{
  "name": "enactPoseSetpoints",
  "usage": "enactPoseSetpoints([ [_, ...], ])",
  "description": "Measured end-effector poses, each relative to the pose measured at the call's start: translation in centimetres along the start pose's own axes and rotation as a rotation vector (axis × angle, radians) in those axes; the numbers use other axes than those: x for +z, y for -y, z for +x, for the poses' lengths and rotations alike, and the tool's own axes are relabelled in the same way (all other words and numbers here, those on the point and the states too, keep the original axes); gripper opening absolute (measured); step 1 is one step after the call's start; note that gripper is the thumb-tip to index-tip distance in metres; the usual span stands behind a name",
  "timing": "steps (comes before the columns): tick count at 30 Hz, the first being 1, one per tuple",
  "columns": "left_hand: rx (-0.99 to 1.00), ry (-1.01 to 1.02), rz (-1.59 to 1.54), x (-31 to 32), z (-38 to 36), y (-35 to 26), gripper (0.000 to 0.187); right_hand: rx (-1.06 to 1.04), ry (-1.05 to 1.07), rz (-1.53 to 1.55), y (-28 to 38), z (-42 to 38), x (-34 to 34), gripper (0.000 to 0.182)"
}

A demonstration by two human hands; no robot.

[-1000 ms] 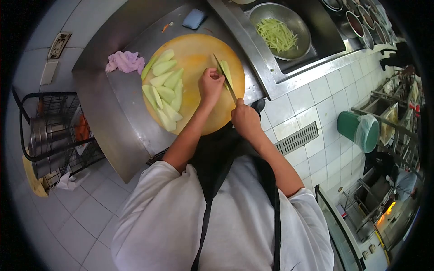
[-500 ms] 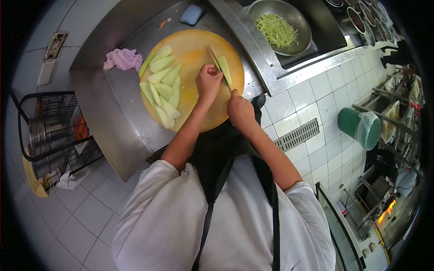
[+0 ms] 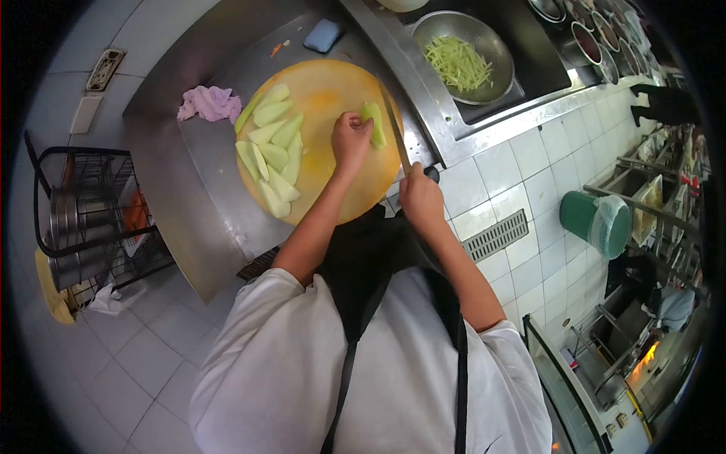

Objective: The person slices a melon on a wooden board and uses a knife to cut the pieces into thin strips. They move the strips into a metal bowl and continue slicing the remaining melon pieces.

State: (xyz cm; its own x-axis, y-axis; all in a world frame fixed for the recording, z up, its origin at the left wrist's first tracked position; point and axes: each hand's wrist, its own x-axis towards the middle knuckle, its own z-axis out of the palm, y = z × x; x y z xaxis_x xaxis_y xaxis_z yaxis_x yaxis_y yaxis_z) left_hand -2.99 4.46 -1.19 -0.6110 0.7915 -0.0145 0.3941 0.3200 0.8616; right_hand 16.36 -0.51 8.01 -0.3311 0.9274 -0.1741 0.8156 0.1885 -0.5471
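The left hand (image 3: pixel 352 141) is holding a green piece (image 3: pixel 374 125) near the edge of the round board (image 3: pixel 321 163). The piece is looking light, firm and maybe slippery; its sides are seeming best to hold. The right hand (image 3: pixel 421 197) is gripping a knife (image 3: pixel 395 123) alongside. Bare board is showing toward the slices (image 3: pixel 275 157).

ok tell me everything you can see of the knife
The knife has a long, thin-looking blade, apparently metal, seen nearly edge-on. The right hand grips its near end, hiding most of the handle. The tip points away from the person; the blade slants along the right side of the round board, beside a pale green piece. Contact with the board is unclear.
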Motion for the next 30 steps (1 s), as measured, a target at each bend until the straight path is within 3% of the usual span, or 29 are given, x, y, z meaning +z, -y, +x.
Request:
enactPoseSetpoints([
  [3, 0.096, -0.06, 0.116, 0.8, 0.1, 0.8, 0.044, 0.008, 0.021, -0.02, -3.0, -1.1, 0.7, 0.014],
  [6, -0.116, -0.004, 0.089, 0.7, -0.3, -0.2, 0.043, -0.047, 0.047, -0.005, -4.2, -2.3, 1.2, 0.016],
  [9, -0.178, 0.182, 0.105, 0.4, 0.1, -1.0, 0.043, -0.078, 0.114, 0.043, -4.5, -2.9, 1.8, 0.017],
  [14, -0.069, 0.023, 0.084, 0.8, -0.3, -1.3, 0.042, -0.106, 0.138, 0.14, -5.6, -2.3, 2.7, 0.018],
  [20, -0.102, 0.059, 0.033, 0.3, -0.4, -1.1, 0.045, 0.332, 0.555, 0.714, -6.2, -2.4, 1.5, 0.02],
  [23, -0.055, 0.073, 0.058, 0.4, -0.5, -0.6, 0.046, 0.021, 0.187, 0.269, -7.1, -3.4, 1.8, 0.019],
  [26, -0.041, 0.048, 0.121, 0.2, -0.8, -1.8, 0.046, 0.061, 0.078, 0.194, -6.8, -3.9, 0.8, 0.018],
  [30, -0.056, 0.066, 0.092, 0.9, -0.7, -0.8, 0.045, -0.016, 0.092, 0.089, -6.8, -3.7, 0.6, 0.017],
])
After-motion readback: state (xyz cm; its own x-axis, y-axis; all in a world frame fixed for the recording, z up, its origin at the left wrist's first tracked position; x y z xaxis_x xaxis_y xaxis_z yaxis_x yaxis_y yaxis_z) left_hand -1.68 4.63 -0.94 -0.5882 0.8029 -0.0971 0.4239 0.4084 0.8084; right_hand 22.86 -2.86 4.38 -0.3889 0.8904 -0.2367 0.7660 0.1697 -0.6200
